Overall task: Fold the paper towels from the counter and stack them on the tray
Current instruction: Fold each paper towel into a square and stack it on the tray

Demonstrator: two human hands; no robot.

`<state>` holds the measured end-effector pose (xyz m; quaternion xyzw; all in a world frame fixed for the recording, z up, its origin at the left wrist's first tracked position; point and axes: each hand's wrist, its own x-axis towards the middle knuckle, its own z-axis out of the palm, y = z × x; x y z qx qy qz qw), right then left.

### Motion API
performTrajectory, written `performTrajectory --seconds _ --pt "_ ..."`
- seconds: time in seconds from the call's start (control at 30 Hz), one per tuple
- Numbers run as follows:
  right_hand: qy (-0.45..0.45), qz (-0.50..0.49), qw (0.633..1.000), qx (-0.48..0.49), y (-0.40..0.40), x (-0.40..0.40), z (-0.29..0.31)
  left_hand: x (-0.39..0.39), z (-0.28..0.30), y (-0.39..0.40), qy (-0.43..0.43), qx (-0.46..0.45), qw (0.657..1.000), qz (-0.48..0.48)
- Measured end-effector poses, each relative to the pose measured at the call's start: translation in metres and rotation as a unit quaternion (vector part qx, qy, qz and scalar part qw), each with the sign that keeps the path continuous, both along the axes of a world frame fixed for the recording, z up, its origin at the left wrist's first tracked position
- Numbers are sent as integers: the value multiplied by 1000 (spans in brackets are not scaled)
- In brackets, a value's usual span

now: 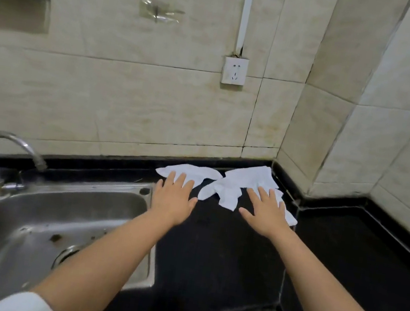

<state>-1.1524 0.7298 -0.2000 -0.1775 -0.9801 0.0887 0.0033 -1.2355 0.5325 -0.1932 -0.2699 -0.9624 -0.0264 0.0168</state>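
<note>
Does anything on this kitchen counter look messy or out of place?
Yes. The paper towels lie crumpled and spread unevenly at the back of the black counter, not folded, and no tray is in view. On the wall, the socket sits slightly askew with a cracked patch above it.

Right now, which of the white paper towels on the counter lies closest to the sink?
The left paper towel, a flatter single piece under the left hand's fingertips, just behind the sink corner. The crumpled right paper towel lies toward the wall corner.
</note>
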Motion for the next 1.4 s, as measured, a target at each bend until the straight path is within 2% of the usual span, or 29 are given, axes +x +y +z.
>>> performTrajectory --seconds 0.27,0.5,0.7,0.77,0.9,1.0,1.1,1.2,1.27,1.4 --pt "-40 -53 997 -47 39 -138 -47 -141 -44 67 -68 5 997 -44" --pt "-57 -108 976 -182 71 -226 -105 -187 -90 99 -121 -10 992 -39" --pt "-11 -104 964 -246 85 -269 -153 -217 -132 114 -169 -18 985 8" --pt "1 -57 967 -250 89 -263 -155 -220 -144 127 -156 -18 987 18" --pt "-42 70 959 -272 100 -223 -134 -219 -164 148 -131 -18 990 42" --pt "-78 96 949 -290 110 -192 -120 -213 -178 151 -91 4 995 -25" --pt "-78 69 953 -285 128 -162 -110 -207 -187 157 -32 44 988 -142" --pt "-61 18 964 -258 150 -130 -91 -203 -166 162 -134 99 955 -245" --pt "-43 -27 971 -232 164 -104 -75 -196 -143 173 -134 143 933 -300" --pt "95 -176 965 -172 193 -42 -38 -151 -83 229 -131 210 890 -383"
